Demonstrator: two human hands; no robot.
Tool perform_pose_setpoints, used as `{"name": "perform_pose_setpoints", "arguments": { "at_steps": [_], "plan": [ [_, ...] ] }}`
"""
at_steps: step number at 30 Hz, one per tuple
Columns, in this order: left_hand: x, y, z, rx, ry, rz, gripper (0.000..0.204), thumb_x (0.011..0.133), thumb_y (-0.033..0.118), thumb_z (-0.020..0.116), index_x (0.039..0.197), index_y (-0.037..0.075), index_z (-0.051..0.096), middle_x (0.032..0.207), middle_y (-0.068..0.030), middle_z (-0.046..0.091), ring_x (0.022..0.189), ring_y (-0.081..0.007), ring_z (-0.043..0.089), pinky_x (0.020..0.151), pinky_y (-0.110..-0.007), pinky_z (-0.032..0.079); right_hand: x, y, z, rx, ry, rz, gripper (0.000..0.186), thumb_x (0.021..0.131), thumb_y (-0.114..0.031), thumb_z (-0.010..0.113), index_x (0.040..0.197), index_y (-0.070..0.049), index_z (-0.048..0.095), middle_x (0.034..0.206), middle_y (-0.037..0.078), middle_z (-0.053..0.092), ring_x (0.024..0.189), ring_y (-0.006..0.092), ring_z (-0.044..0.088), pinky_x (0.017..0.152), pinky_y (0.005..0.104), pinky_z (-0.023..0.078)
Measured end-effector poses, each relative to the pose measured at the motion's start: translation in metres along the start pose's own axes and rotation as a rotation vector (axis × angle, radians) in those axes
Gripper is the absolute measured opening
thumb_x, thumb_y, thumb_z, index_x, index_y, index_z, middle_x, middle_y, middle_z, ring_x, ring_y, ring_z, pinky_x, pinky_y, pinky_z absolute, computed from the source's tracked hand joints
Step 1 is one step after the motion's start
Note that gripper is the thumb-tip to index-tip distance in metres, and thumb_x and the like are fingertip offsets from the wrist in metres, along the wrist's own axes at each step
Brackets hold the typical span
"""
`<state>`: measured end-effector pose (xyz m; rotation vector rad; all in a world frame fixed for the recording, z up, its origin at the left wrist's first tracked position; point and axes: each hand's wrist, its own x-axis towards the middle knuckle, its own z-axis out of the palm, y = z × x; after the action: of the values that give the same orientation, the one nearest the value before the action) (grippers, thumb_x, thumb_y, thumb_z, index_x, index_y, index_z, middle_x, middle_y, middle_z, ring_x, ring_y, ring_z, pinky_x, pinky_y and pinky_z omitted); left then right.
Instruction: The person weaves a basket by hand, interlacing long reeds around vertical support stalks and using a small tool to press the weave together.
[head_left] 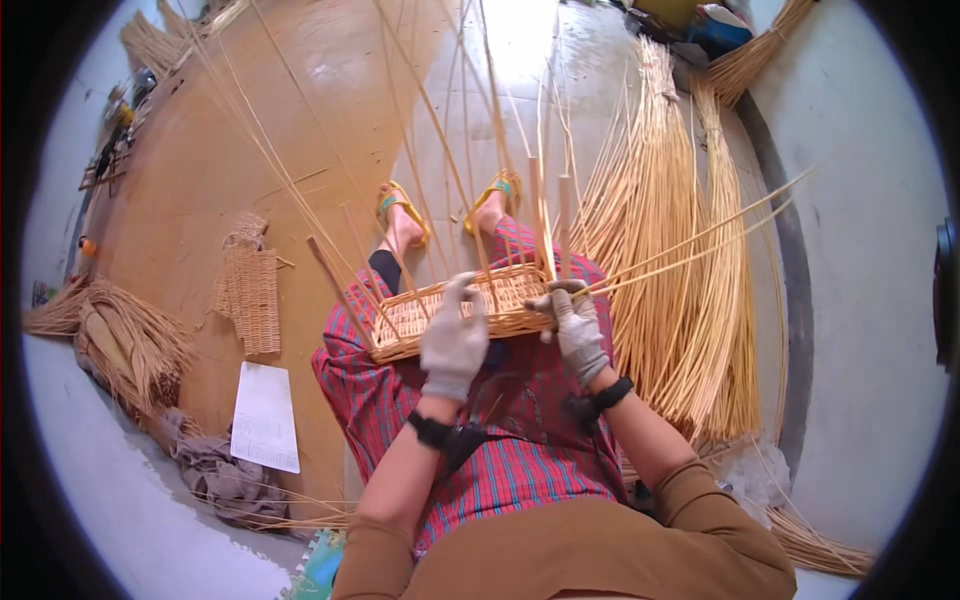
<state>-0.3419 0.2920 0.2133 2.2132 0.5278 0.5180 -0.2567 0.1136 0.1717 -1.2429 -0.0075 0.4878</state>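
A shallow rectangular woven basket [428,317] rests across my lap, with tall upright canes rising from its sides and several thicker sticks among them. My left hand [455,340], in a pale glove, is at the front wall, left of the middle, slightly blurred, its fingers raised, loosely bent and apart. At the basket's right end my gloved right hand [572,325] is closed on long pale cane strands [680,247], which stick out toward the upper right.
Large cane bundles [640,330] lie on the floor at my right. At my left are a flat woven piece [250,295], a white sheet [262,415], a cane bundle [140,350] and crumpled grey cloth [225,480]. More cane and dark items lie along the walls.
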Motion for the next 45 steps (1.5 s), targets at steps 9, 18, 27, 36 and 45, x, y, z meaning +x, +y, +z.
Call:
{"name": "perform_pose_setpoints", "arguments": {
  "at_steps": [9,18,27,36,45],
  "plan": [
    [0.013,-0.028,0.047,-0.645,-0.515,-0.651,0.036,0.107,0.031,0.049,0.136,0.010,0.050,0.101,-0.0158,0.067,0.047,-0.0227,0.066,0.038,-0.033,0.054,0.004,-0.018,-0.049,-0.006,0.105,-0.127,0.012,0.102,-0.009,0.059,0.113,-0.004,0.061,0.104,0.012,0.073,0.095,0.0193,0.071,0.084,0.0329,0.060],
    [-0.001,-0.012,0.063,-0.494,-0.385,-0.670,0.028,0.103,0.031,0.059,0.106,0.004,0.063,0.069,-0.0070,0.065,0.044,-0.0170,0.062,0.037,-0.031,0.049,0.109,-0.030,0.060,-0.843,-0.024,-0.840,0.053,0.093,0.003,0.061,0.144,-0.006,0.050,0.143,0.019,0.056,0.142,0.0331,0.044,0.110,0.0354,0.043],
    [0.020,-0.016,0.055,-0.298,-0.423,-0.690,0.023,0.094,0.028,0.071,0.099,0.006,0.068,0.063,-0.0045,0.061,0.042,-0.0152,0.054,0.039,-0.032,0.044,0.000,-0.036,-0.026,-0.766,0.107,-0.457,0.039,0.091,-0.001,0.065,0.130,-0.009,0.064,0.111,0.015,0.069,0.107,0.0294,0.068,0.094,0.0353,0.054],
    [-0.014,-0.023,0.012,-0.219,-0.269,-0.191,0.045,0.088,0.010,0.073,0.129,0.007,0.056,0.109,-0.0132,0.064,0.074,-0.0187,0.066,0.065,-0.032,0.055,0.003,-0.056,0.027,-1.663,-0.390,-0.377,0.072,0.080,-0.019,0.078,0.146,-0.017,0.048,0.126,0.015,0.061,0.099,0.0336,0.069,0.079,0.0447,0.057],
    [-0.066,-0.082,-0.047,0.293,-0.071,-0.059,0.042,0.094,0.029,0.065,0.132,0.013,0.060,0.122,-0.0164,0.065,0.107,-0.0349,0.066,0.089,-0.045,0.055,0.030,-0.014,0.014,-1.710,-0.474,-0.367,0.015,0.083,-0.023,0.067,0.097,-0.016,0.069,0.091,0.013,0.071,0.088,0.0328,0.070,0.075,0.0481,0.057]
  ]
}}
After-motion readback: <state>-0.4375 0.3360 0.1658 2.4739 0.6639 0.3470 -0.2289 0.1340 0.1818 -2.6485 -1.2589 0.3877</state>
